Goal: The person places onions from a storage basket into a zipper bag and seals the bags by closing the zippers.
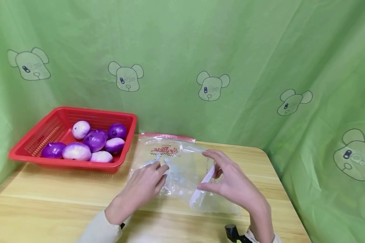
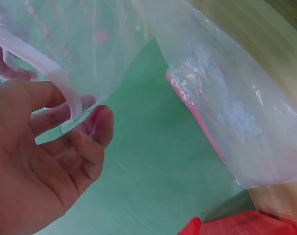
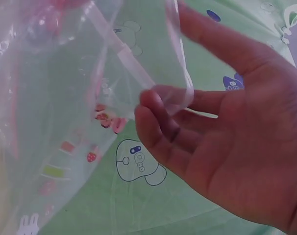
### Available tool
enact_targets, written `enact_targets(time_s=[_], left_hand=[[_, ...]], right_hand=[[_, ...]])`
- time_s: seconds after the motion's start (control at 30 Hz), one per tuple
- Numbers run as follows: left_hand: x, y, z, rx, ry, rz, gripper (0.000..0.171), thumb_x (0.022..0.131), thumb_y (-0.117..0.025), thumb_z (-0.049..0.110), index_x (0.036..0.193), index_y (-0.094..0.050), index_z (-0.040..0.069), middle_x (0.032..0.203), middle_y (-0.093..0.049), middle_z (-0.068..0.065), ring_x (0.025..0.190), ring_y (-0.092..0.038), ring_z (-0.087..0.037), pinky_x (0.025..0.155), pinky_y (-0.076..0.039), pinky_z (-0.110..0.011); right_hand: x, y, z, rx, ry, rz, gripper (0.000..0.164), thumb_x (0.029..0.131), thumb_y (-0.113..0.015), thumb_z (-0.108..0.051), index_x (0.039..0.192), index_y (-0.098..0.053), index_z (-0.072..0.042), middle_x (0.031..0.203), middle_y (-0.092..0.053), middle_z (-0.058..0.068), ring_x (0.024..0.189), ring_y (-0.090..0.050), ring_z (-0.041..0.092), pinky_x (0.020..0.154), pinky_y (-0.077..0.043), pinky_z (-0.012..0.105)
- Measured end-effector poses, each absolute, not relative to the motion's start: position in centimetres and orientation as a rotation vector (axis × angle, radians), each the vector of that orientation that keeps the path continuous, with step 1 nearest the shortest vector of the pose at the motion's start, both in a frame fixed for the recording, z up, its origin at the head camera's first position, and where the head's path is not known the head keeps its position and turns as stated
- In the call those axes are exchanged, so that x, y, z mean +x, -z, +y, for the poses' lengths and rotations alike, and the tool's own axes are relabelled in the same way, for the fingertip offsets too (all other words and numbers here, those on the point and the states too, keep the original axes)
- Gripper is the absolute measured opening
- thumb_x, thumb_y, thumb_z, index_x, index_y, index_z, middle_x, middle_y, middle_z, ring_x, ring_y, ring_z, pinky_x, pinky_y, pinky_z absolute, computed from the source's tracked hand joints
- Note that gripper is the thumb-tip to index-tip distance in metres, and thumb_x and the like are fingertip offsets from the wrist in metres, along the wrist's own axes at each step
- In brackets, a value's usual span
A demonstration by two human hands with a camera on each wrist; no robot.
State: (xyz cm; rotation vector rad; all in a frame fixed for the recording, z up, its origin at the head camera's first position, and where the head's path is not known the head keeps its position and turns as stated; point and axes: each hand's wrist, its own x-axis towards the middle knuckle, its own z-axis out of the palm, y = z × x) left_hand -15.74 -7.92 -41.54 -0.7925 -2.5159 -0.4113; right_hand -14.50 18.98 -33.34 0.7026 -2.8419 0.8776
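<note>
My right hand (image 1: 234, 179) holds a clear plastic bag (image 1: 220, 202) by its mouth, thumb and index finger spread along the whitish edge strip. The bag's mouth edge runs between these fingers in the right wrist view. My left hand (image 1: 147, 182), fingers bent, is above a clear zip bag (image 1: 185, 162) that lies on the table with a red zip at its far edge, red lettering and pale blue-white print or pieces. In the left wrist view, the bag's whitish strip (image 2: 50, 71) reaches in among the left fingers (image 2: 89, 152), partly hidden by the film.
At the left stands a red basket (image 1: 27, 157) with several purple and white onions (image 1: 95, 140). Beneath everything is a wooden table (image 1: 64, 202). A green curtain (image 1: 176, 33) with bear drawings hangs behind and at both sides. A black wrist strap part (image 1: 231, 232) shows by the right wrist.
</note>
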Motion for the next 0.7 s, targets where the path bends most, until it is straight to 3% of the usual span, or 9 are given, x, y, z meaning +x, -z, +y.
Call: enact_targets(time_s=[0.1,0.2,0.3,0.4,0.53,0.63,0.7], left_hand=[[-15.9,41.6,-8.1,-0.802,0.402,-2.546,0.021,0.090,-0.067,0.013,0.110,-0.069,0.012,0.079,-0.056,0.001,0.058,-0.048,-0.011,0.041,-0.032,-0.019],[-16.1,41.7,-8.3,-0.823,0.434,-2.544,0.022,0.090,-0.066,0.010,0.111,-0.069,0.012,0.082,-0.060,0.001,0.060,-0.052,-0.011,0.042,-0.035,-0.019],[-16.6,41.9,-8.6,-0.865,0.533,-2.447,0.021,0.088,-0.068,0.007,0.109,-0.071,0.010,0.090,-0.065,-0.001,0.066,-0.060,-0.013,0.047,-0.043,-0.018],[-17.2,41.7,-8.9,-0.915,0.620,-2.288,0.020,0.085,-0.070,0.002,0.104,-0.073,0.007,0.096,-0.068,-0.004,0.074,-0.065,-0.015,0.053,-0.050,-0.019],[-17.8,41.0,-10.0,-0.908,0.686,-2.166,0.020,0.082,-0.068,-0.003,0.101,-0.072,0.004,0.096,-0.069,-0.008,0.072,-0.066,-0.015,0.055,-0.051,-0.018],[-18.2,40.2,-11.6,-0.838,0.718,-2.153,0.021,0.082,-0.067,-0.006,0.102,-0.071,0.002,0.096,-0.069,-0.009,0.068,-0.063,-0.014,0.055,-0.051,-0.016],[-18.4,39.5,-13.0,-0.778,0.736,-2.174,0.021,0.084,-0.067,-0.005,0.104,-0.070,0.001,0.096,-0.069,-0.009,0.067,-0.063,-0.014,0.056,-0.052,-0.019]], right_hand=[[-14.7,33.4,19.0,0.709,-0.867,-2.837,0.084,0.073,-0.090,-0.030,0.144,-0.048,-0.014,0.127,-0.055,-0.007,0.080,-0.057,0.007,0.074,-0.052,0.026],[-14.9,33.6,18.8,0.735,-0.852,-2.832,0.081,0.075,-0.088,-0.018,0.145,-0.047,-0.010,0.140,-0.051,-0.001,0.081,-0.057,0.007,0.080,-0.054,0.029],[-15.0,33.7,18.5,0.745,-0.810,-2.826,0.081,0.077,-0.086,-0.014,0.147,-0.045,-0.007,0.147,-0.047,0.006,0.091,-0.061,0.012,0.093,-0.053,0.037],[-15.1,33.9,18.1,0.746,-0.753,-2.823,0.080,0.079,-0.085,-0.013,0.147,-0.044,-0.003,0.151,-0.044,0.011,0.113,-0.059,0.020,0.107,-0.044,0.045],[-15.1,34.0,17.9,0.735,-0.733,-2.835,0.079,0.080,-0.083,-0.011,0.147,-0.043,-0.002,0.151,-0.043,0.010,0.097,-0.063,0.013,0.103,-0.047,0.043],[-15.0,34.0,17.9,0.710,-0.739,-2.838,0.078,0.080,-0.083,-0.009,0.147,-0.043,-0.002,0.151,-0.042,0.008,0.072,-0.056,0.003,0.092,-0.052,0.036],[-14.9,34.1,17.8,0.708,-0.748,-2.837,0.077,0.080,-0.082,-0.006,0.147,-0.043,-0.002,0.149,-0.043,0.008,0.071,-0.055,0.001,0.085,-0.054,0.031]])
